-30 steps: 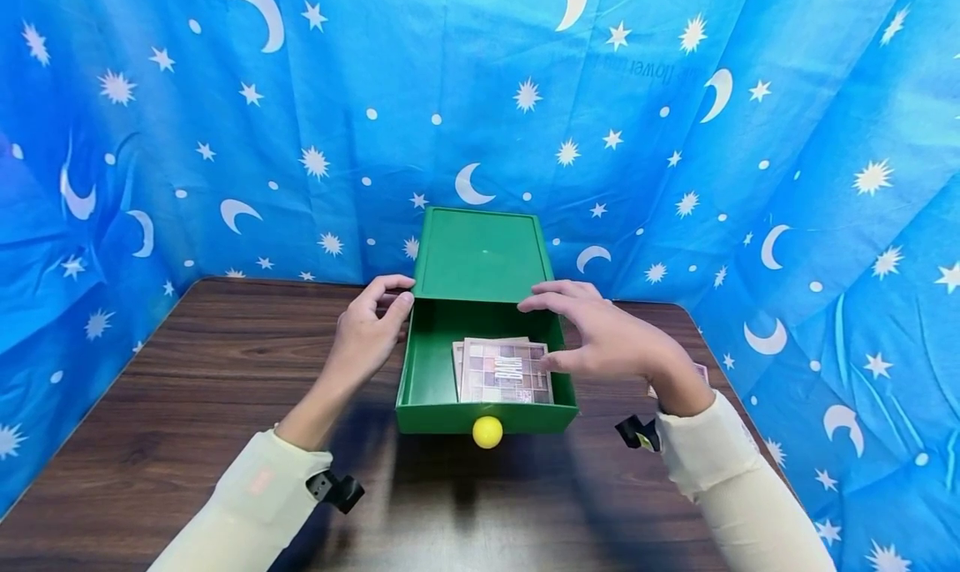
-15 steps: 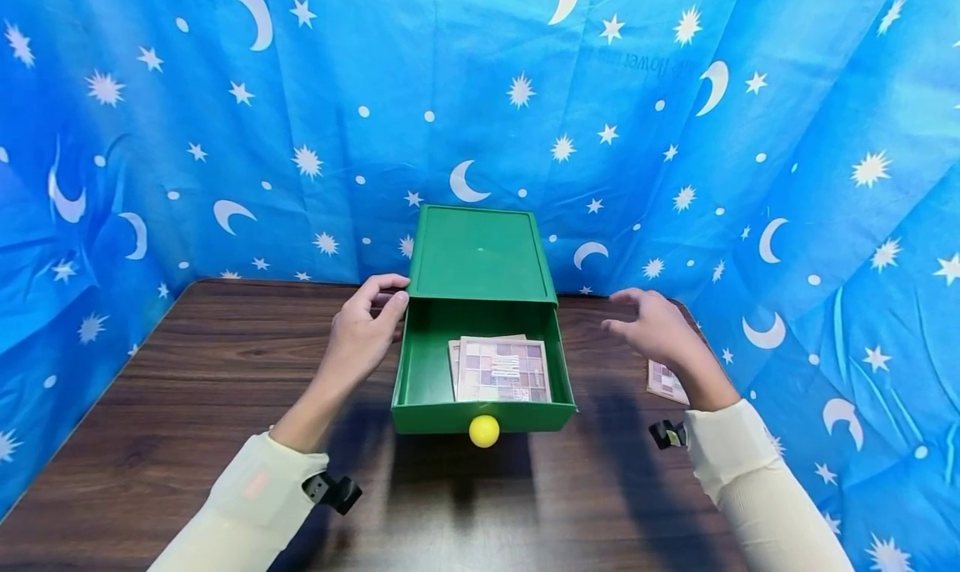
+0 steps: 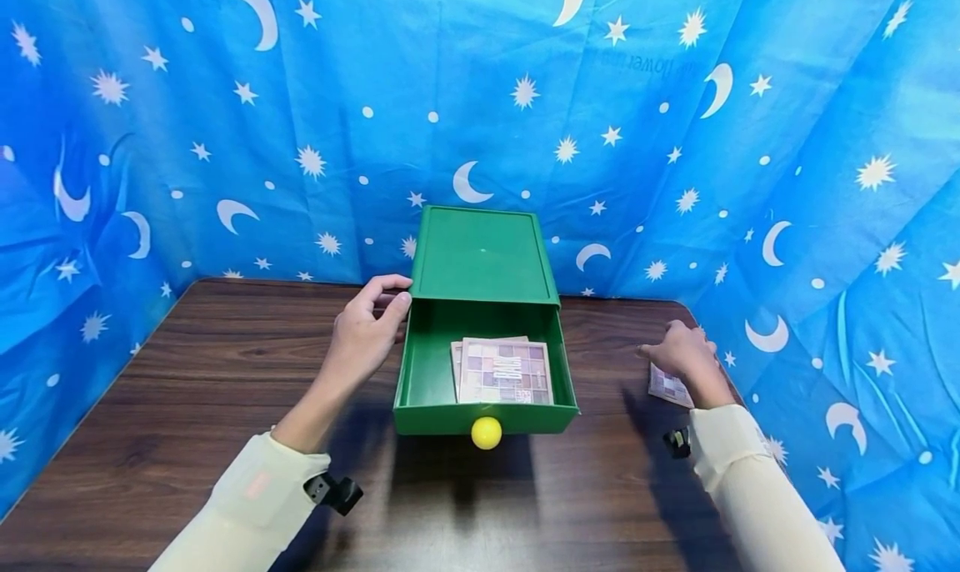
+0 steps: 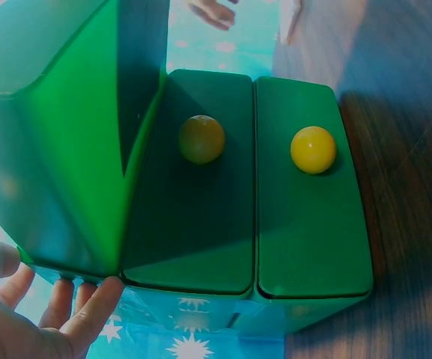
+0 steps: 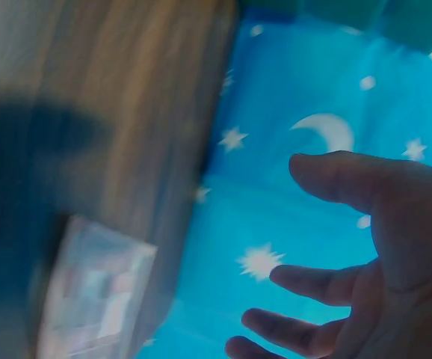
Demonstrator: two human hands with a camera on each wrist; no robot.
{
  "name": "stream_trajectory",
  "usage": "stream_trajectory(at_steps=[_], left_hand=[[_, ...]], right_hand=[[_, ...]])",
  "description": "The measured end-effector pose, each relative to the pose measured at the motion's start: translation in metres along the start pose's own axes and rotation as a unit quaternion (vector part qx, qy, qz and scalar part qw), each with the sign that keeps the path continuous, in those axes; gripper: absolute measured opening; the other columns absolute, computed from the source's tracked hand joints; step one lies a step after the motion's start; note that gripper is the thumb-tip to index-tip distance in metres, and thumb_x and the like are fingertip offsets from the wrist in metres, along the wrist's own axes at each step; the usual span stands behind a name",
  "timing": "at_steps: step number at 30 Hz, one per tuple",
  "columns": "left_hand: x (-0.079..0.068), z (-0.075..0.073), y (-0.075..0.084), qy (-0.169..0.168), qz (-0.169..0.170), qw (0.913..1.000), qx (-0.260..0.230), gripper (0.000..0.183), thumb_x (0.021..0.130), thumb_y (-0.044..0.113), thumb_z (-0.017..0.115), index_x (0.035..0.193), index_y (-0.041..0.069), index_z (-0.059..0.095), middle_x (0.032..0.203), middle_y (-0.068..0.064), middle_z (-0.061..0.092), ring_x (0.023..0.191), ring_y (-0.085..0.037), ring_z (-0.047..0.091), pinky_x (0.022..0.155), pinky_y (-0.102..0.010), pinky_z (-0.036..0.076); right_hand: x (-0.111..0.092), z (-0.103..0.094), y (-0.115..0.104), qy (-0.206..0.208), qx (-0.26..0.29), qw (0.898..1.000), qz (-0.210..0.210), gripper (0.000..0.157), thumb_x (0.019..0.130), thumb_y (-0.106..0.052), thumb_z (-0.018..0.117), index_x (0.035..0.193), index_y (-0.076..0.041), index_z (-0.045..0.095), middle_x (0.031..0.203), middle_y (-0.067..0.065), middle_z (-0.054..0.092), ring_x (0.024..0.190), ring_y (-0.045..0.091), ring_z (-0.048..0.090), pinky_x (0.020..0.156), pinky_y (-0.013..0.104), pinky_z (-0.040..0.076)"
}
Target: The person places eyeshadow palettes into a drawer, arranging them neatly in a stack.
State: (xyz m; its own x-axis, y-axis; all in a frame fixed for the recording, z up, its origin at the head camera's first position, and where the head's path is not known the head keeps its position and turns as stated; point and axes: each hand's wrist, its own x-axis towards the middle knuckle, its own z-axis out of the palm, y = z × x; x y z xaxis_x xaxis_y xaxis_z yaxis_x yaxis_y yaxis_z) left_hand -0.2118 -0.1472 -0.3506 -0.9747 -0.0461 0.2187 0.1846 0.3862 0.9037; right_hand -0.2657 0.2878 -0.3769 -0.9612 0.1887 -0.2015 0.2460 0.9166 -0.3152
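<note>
A green cabinet (image 3: 483, 251) has its top drawer (image 3: 427, 363) pulled out, with a yellow ball knob (image 3: 486, 433) on the front. Inside lie two overlapping eyeshadow palettes (image 3: 506, 370). My left hand (image 3: 362, 326) touches the cabinet's left side near its front upper corner; in the left wrist view its fingers (image 4: 89, 318) rest along that side. Over at the right, my right hand (image 3: 684, 355) hovers above another eyeshadow palette (image 3: 670, 386) and partly covers it in the head view. In the right wrist view this hand has spread fingers holding nothing, and the palette (image 5: 96, 295) looks blurred.
Two shut lower drawers (image 4: 201, 217) with yellow knobs show in the left wrist view. The cabinet stands on a dark wooden table (image 3: 247, 347). A blue curtain (image 3: 360, 138) with moons and stars hangs close behind the table and along its sides.
My right hand has moved from above the drawer out to the right and lowered over the palette on the table. My left hand and the open drawer have stayed put.
</note>
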Motion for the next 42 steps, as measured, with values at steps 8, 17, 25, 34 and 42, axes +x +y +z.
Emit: stream_trajectory(at_steps=[8,17,25,34,42], left_hand=[[0.000,0.000,0.000,0.002,0.003,1.0000,0.004,0.036,0.106,0.038,0.051,0.136,0.019,0.060,0.125,-0.015,0.065,0.110,-0.028,0.065,0.081,-0.040,0.064],[0.000,0.001,0.000,0.005,-0.001,1.0000,0.007,0.035,0.106,0.037,0.051,0.135,0.020,0.060,0.124,-0.015,0.066,0.109,-0.028,0.065,0.080,-0.038,0.064],[-0.001,0.001,0.001,0.005,-0.002,1.0000,0.004,0.034,0.106,0.036,0.051,0.135,0.020,0.060,0.124,-0.015,0.066,0.109,-0.028,0.065,0.081,-0.043,0.064],[-0.001,-0.001,0.002,0.007,0.000,1.0000,0.006,0.035,0.106,0.036,0.051,0.135,0.019,0.060,0.124,-0.015,0.066,0.109,-0.028,0.065,0.079,-0.039,0.064],[-0.001,0.000,0.001,0.007,-0.001,1.0000,0.004,0.035,0.106,0.037,0.052,0.135,0.020,0.061,0.125,-0.015,0.066,0.109,-0.028,0.065,0.081,-0.043,0.064]], right_hand=[[0.016,0.024,0.024,-0.027,0.021,0.994,0.100,0.092,0.093,-0.044,0.067,0.147,0.017,0.023,0.140,0.050,0.022,0.127,0.067,0.026,0.107,0.077,0.031],[0.024,0.040,0.036,-0.048,0.017,0.986,0.160,0.103,0.090,-0.048,0.069,0.152,0.012,0.014,0.140,0.050,0.019,0.128,0.065,0.027,0.109,0.070,0.036],[0.026,0.051,0.042,-0.039,0.018,0.982,0.186,0.102,0.086,-0.051,0.072,0.147,0.017,0.024,0.126,0.043,0.031,0.117,0.057,0.035,0.101,0.064,0.044],[0.026,0.050,0.040,-0.039,0.035,0.979,0.195,0.103,0.087,-0.053,0.071,0.149,0.014,0.022,0.122,0.042,0.031,0.116,0.056,0.034,0.101,0.063,0.044],[0.024,0.051,0.044,-0.029,0.050,0.980,0.193,0.109,0.084,-0.054,0.071,0.147,0.017,0.018,0.121,0.044,0.031,0.118,0.058,0.032,0.104,0.065,0.041]])
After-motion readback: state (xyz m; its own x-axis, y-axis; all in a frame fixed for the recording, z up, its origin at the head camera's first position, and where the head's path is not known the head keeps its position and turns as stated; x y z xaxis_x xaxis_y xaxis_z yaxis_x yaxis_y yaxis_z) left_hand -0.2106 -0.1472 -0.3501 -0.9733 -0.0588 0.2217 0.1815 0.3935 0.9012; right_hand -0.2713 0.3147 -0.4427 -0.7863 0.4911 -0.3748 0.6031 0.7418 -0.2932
